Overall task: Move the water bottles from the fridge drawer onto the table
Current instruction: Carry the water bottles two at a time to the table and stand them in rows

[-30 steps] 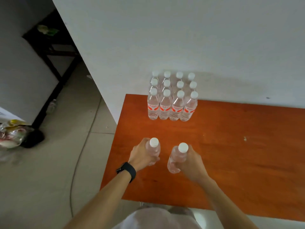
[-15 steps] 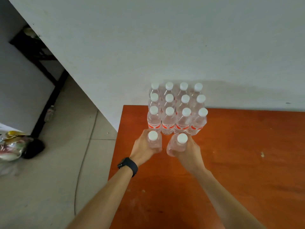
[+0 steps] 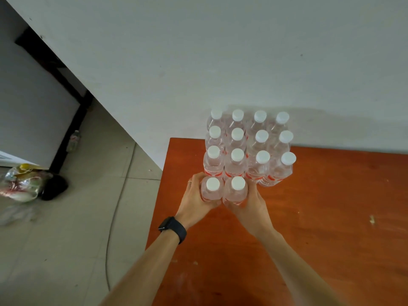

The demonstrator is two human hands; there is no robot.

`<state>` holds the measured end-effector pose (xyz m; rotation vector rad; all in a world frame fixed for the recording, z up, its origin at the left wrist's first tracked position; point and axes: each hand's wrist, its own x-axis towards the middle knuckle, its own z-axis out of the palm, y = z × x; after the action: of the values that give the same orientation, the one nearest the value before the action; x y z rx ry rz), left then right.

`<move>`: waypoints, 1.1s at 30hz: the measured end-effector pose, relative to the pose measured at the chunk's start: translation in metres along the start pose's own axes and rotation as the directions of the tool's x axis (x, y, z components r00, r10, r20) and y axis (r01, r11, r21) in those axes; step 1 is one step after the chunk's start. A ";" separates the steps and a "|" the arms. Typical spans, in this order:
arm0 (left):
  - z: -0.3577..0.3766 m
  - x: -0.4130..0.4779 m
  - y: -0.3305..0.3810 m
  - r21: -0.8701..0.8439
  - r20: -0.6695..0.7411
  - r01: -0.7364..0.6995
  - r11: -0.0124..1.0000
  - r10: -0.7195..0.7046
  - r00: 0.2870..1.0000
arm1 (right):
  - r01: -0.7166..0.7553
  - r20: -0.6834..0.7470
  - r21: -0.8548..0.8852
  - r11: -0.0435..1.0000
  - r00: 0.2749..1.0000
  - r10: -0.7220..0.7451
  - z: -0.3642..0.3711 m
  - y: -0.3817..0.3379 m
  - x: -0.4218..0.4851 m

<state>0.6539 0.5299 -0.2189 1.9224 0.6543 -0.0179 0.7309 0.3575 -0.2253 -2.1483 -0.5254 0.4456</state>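
Grip check: my left hand [image 3: 194, 203] curls round one water bottle [image 3: 212, 192], right hand [image 3: 252, 207] round its neighbour [image 3: 235, 193], both upright on the worktop [image 3: 331, 217] just beside the bottle block [image 3: 249, 151]. Likely full, slick, thin-walled; hold mid-body.

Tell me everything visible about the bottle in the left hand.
The left-hand bottle is clear plastic with a white cap, upright, seen from above. The left hand grips its left side. It stands in front of the twelve-bottle block, at its left end, touching the right-hand bottle. Its base is hidden; no label shows.
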 end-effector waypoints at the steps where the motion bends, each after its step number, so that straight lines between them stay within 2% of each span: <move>1: -0.001 0.001 -0.003 -0.007 -0.020 0.004 1.000 -0.004 1.000 | -0.023 0.021 0.004 1.000 1.000 0.023 0.002 0.004 -0.001; 5: -0.008 0.009 -0.012 -0.093 -0.020 0.070 0.993 -0.072 0.997 | -0.125 0.113 0.022 0.992 0.986 0.122 0.005 0.018 0.002; 8: -0.010 0.018 -0.017 -0.037 0.068 0.094 0.995 -0.091 0.993 | -0.187 0.192 0.002 0.982 0.964 0.183 0.008 0.024 0.008; 11: -0.006 0.026 -0.019 -0.010 0.180 0.145 0.989 -0.141 0.974 | -0.214 0.200 -0.016 0.977 0.957 0.213 0.014 0.029 0.012; 13: -0.001 0.029 -0.020 0.037 0.218 0.130 0.991 -0.135 0.966 | -0.234 0.208 -0.003 0.972 0.951 0.230 0.015 0.032 0.014; 17: 0.005 0.031 -0.021 0.088 0.210 0.079 0.993 -0.096 0.973 | -0.254 0.243 0.049 0.966 0.941 0.235 0.014 0.035 0.016; 28: 0.009 0.033 -0.025 0.131 0.187 0.110 0.985 -0.133 0.973 | -0.273 0.292 0.034 0.961 0.923 0.252 0.010 0.030 0.034; 33: 0.006 0.030 -0.018 0.114 0.171 0.132 0.985 -0.150 0.974 | -0.320 0.250 0.038 0.947 0.920 0.301 0.010 0.025 0.033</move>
<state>0.6730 0.5431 -0.2457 1.9407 0.6776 -0.3166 0.7595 0.3674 -0.2551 -2.1189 -0.2903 0.8990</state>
